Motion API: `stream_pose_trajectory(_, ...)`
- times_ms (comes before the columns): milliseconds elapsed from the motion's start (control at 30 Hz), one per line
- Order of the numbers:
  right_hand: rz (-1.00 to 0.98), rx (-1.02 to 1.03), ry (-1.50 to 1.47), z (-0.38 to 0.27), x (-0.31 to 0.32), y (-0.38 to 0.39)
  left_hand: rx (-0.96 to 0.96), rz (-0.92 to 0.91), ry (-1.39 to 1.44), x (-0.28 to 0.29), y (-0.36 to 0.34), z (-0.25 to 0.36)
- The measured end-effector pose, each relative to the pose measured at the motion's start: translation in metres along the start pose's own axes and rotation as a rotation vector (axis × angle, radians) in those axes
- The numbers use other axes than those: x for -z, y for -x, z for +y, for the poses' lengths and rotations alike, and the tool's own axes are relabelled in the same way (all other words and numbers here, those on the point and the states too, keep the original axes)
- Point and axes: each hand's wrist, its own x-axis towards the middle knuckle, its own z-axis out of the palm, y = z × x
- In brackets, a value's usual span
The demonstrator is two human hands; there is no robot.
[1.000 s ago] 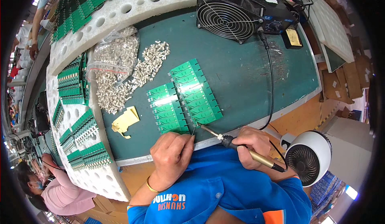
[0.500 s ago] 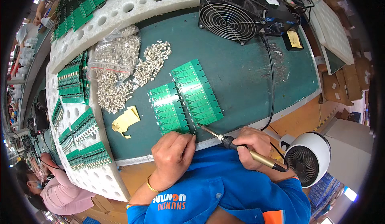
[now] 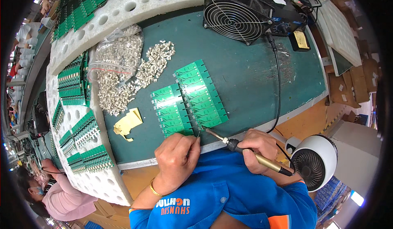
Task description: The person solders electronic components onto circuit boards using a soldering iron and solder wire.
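My right hand [image 3: 258,150] grips a soldering iron [image 3: 232,144] by its handle. The iron's tip rests at the near left corner of the longer green circuit board panel [image 3: 203,96]. Between closed fingertips, my left hand [image 3: 178,157] pinches a thin solder wire [image 3: 199,134], which points up close to the iron's tip. A shorter green circuit board panel [image 3: 170,111] lies alongside on the left, its near end just beyond my left knuckles. Both panels lie flat on the dark green bench top [image 3: 245,81].
Small metal connectors [image 3: 116,98] spill from a clear plastic bag [image 3: 120,53]. Yellow paper [image 3: 128,123] lies nearby. White foam trays [image 3: 77,118] hold more boards. A black fan [image 3: 235,18] and soldering station [image 3: 282,24] stand behind; the iron's cable [image 3: 278,85] crosses the bench's right side.
Almost nothing differs: both hands, the iron and the panels keep their places. A person at the far left has shifted slightly.
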Motion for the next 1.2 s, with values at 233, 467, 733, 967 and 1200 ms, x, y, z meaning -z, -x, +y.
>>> stream_pose_trajectory(233, 0.026, -0.006, -0.003, -0.0014, -0.0014, -0.0011, 0.017, -0.007, 0.025, -0.0011, -0.0011, 0.0010)
stream_pose_trajectory(467, -0.004, 0.031, 0.024, -0.0015, -0.0008, -0.0029, 0.011, -0.013, 0.034, -0.0021, 0.0005, 0.0000)
stream_pose_trajectory(733, 0.003, 0.053, 0.035, -0.0010, -0.0003, 0.0002, 0.027, -0.014, 0.034, -0.0020, 0.0020, 0.0016)
stream_pose_trajectory(967, -0.021, 0.049, 0.008, -0.0015, 0.0005, 0.0032, 0.024, -0.004, 0.039, -0.0027, 0.0020, 0.0009)
stream_pose_trajectory(1200, -0.033, 0.048, -0.002, -0.0025, 0.0021, 0.0036, 0.011, -0.003, 0.048, -0.0025, 0.0022, 0.0001)
